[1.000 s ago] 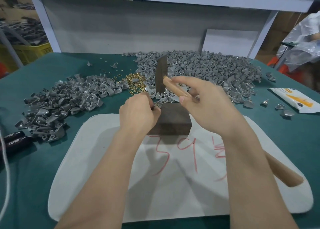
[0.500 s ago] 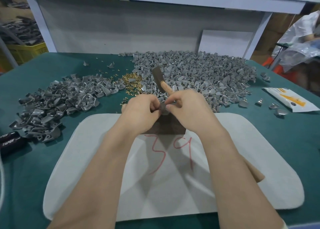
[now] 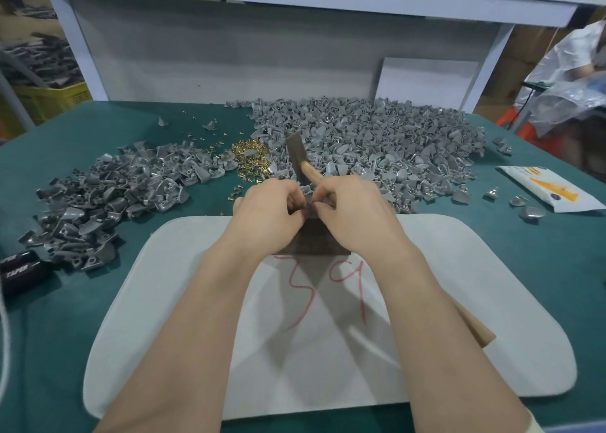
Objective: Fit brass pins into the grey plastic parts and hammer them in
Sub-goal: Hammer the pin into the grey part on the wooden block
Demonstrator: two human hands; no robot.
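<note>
Legible writing: the white mat carried two large red hand-drawn figures, the second a 9, the first a 3 or a 5. A black object at the left edge of the green table cover read "TAPER" in white letters. A white packet at far right bore orange print too small to read. Grip: both hands met over the dark block at the far edge of the mat. The left hand had its fingers curled tight, its tips pinching a small grey part on top of the block. Most of that part was hidden, and whether a pin sat in it could not be told. The right hand was curled round the wooden handle of the hammer. The head stood up beyond the knuckles and the handle's butt showed past the right forearm. Its thumb and forefinger touched the same grey part. The loose brass pins lay just beyond the left hand, between the left pile of grey parts and the larger far pile.
</note>
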